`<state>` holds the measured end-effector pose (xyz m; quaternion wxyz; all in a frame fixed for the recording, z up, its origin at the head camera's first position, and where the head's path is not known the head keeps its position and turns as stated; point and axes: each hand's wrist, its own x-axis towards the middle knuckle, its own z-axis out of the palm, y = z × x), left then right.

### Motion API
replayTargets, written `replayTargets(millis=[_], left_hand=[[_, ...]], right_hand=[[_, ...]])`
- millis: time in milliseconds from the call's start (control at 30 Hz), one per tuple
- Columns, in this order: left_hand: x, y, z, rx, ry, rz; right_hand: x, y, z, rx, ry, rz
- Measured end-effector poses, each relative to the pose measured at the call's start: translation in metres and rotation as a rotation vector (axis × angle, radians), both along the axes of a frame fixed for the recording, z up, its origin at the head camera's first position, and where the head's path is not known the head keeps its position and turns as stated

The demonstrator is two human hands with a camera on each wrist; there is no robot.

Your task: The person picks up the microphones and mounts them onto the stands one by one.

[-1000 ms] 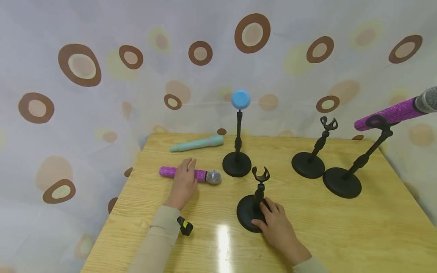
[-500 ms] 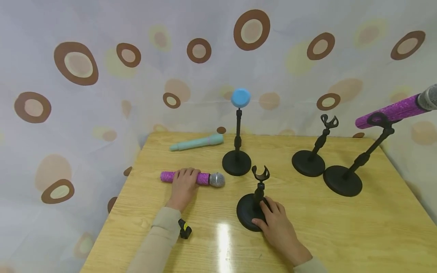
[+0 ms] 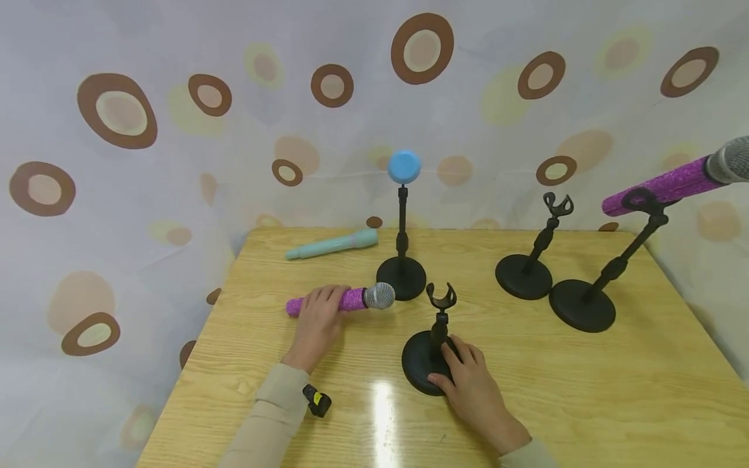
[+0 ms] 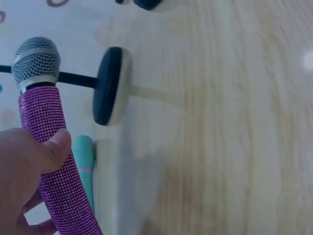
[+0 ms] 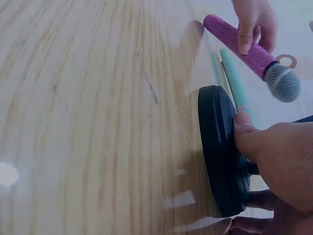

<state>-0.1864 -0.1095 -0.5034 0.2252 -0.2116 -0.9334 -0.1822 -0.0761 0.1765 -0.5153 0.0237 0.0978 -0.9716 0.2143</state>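
In the head view my left hand [image 3: 318,325] grips a sparkly purple microphone [image 3: 353,299] by its handle, its silver mesh head pointing right. The left wrist view shows the thumb lying across the purple handle [image 4: 58,181]. The microphone is raised above the table in the right wrist view. My right hand [image 3: 475,390] holds a short black microphone stand [image 3: 420,364] at its round base, thumb on top and fingers by the pole. Its forked clip [image 3: 441,298] faces up and holds nothing.
Behind lie a mint-green microphone [image 3: 333,245] and a stand topped by a light-blue round piece [image 3: 404,167]. To the right are a bare stand [image 3: 523,276] and a stand [image 3: 582,305] bearing another purple microphone [image 3: 673,184]. A patterned cloth [image 3: 234,162] borders the wooden table [image 3: 585,403].
My left hand has closed round the purple microphone, lifted it off the table and shifted it slightly right. The right hand stays on the stand's base. The head view has shifted slightly.
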Motion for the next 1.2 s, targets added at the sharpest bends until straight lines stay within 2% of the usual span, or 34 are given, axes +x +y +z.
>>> replayTargets(millis=[467,733,900,1100,1200], left_hand=[[0.004,0.036,0.040,0.242,-0.058,-0.109],[0.009,0.056,0.061,0.437,-0.203,-0.227],[0.010,0.069,0.074,0.532,-0.270,-0.275],[0.010,0.086,0.093,0.589,-0.295,-0.390],[0.009,0.094,0.101,0.553,-0.259,-0.469]], right_hand=[[-0.002,0.000,0.000,0.000,-0.016,0.008],[-0.002,0.000,0.002,-0.002,-0.040,0.000],[-0.001,0.000,0.001,-0.009,-0.034,0.003],[-0.001,0.000,-0.001,-0.012,-0.023,0.000],[-0.001,0.000,-0.001,-0.018,-0.010,0.001]])
